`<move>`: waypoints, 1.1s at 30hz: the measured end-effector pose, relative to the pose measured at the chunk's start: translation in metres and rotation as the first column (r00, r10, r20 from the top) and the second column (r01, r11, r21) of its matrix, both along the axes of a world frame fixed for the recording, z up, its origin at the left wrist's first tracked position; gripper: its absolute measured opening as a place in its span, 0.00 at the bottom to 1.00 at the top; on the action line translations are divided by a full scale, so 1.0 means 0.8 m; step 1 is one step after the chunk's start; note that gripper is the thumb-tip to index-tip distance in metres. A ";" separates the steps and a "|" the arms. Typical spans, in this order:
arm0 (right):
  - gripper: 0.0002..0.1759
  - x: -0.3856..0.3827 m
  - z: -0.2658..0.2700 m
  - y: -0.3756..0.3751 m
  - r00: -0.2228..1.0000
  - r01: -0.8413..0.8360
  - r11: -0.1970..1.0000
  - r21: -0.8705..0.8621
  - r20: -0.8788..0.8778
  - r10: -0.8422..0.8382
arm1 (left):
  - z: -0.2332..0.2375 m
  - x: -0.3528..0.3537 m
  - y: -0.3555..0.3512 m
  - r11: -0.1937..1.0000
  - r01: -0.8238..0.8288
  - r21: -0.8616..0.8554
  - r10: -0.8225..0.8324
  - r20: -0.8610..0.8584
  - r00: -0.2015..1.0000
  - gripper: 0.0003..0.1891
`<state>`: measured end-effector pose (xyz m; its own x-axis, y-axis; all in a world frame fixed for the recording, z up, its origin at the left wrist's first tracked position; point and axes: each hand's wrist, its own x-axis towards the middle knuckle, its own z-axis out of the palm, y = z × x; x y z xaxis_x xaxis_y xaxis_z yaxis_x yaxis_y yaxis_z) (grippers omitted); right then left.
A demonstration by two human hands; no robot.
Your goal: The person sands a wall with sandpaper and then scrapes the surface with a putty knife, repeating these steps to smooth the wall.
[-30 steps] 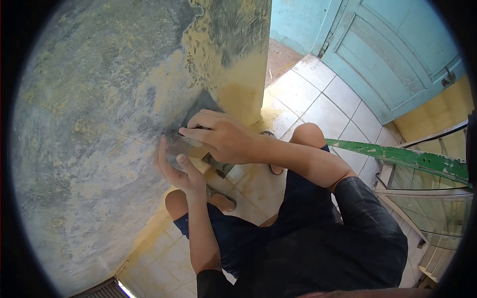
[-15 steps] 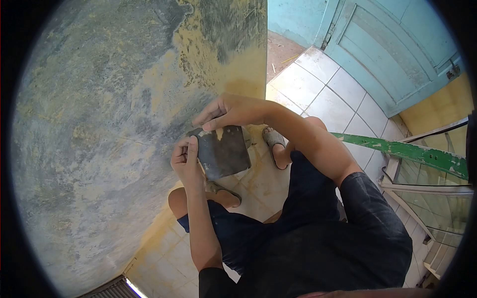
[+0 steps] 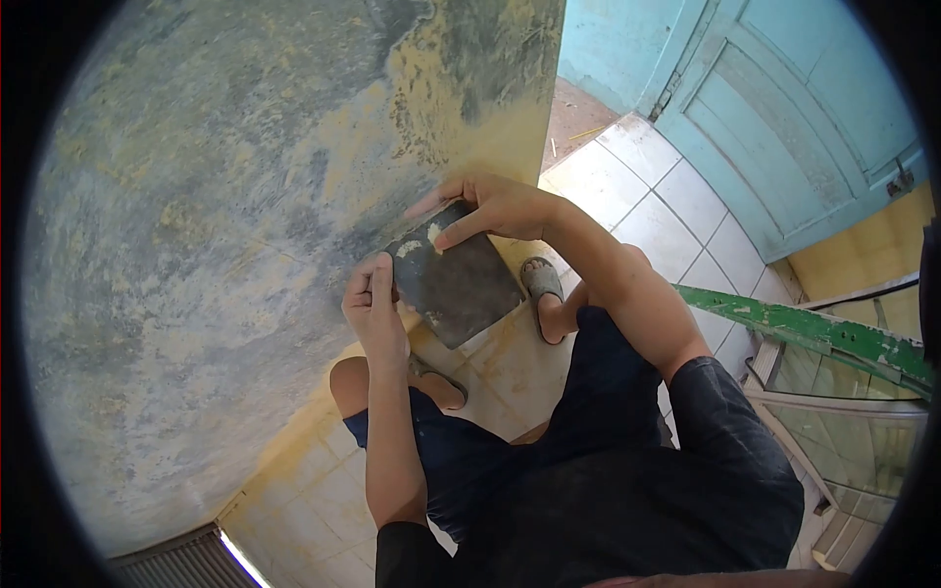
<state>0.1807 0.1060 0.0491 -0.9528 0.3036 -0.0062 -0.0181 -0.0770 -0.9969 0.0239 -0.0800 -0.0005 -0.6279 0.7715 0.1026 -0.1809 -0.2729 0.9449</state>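
A dark grey sheet of sandpaper (image 3: 466, 289) hangs tilted between my two hands, close to the wall. Pale worn patches show near its upper edge. My left hand (image 3: 372, 299) pinches its left corner between thumb and fingers. At the top edge my right hand (image 3: 495, 209) grips the sheet, thumb on the near face and the other fingers partly hidden behind it. Beside both hands is the wall (image 3: 225, 255), its surface patchy grey and yellow.
Sandalled feet (image 3: 542, 284) stand on the white tiled floor (image 3: 627, 186), dusted yellow near the wall. A chipped green bar (image 3: 804, 318) and framed glass panels (image 3: 853, 421) are at the right. A light-blue door (image 3: 784, 127) stands at the upper right.
The sandpaper has turned and now hangs more diagonally. My right hand has shifted right along its top edge, with the thumb lower on the sheet. The view has moved slightly.
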 end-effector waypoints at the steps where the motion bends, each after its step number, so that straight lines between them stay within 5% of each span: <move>1: 0.31 -0.001 -0.003 0.000 1.000 -0.013 1.000 0.001 0.004 0.013 | -0.003 -0.002 0.000 1.000 -0.013 0.001 0.013 0.004 1.000 0.09; 3: 0.28 -0.005 -0.011 0.002 0.999 -0.011 0.985 -0.175 -0.051 0.002 | -0.009 -0.008 0.002 1.000 -0.029 -0.005 0.029 -0.021 0.999 0.13; 15: 0.25 -0.020 -0.028 -0.027 1.000 -0.012 0.843 -0.538 -0.013 0.006 | -0.002 -0.009 -0.003 0.996 -0.090 -0.019 0.091 0.053 0.994 0.14; 28: 0.30 -0.018 -0.039 -0.041 0.998 -0.018 0.853 -0.521 -0.064 -0.018 | -0.011 -0.020 -0.004 0.991 -0.129 -0.041 0.132 0.078 0.988 0.14; 33: 0.28 -0.019 -0.039 -0.050 0.998 0.058 0.812 -0.581 0.043 -0.041 | -0.017 -0.022 0.002 0.986 -0.151 -0.070 0.143 -0.107 0.984 0.16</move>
<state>0.1652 0.0656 0.0175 -0.9335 0.2818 -0.2219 -0.0117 -0.6421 -0.7665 0.0061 -0.0788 -0.0142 -0.7248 0.6794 0.1145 -0.0467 -0.2143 0.9757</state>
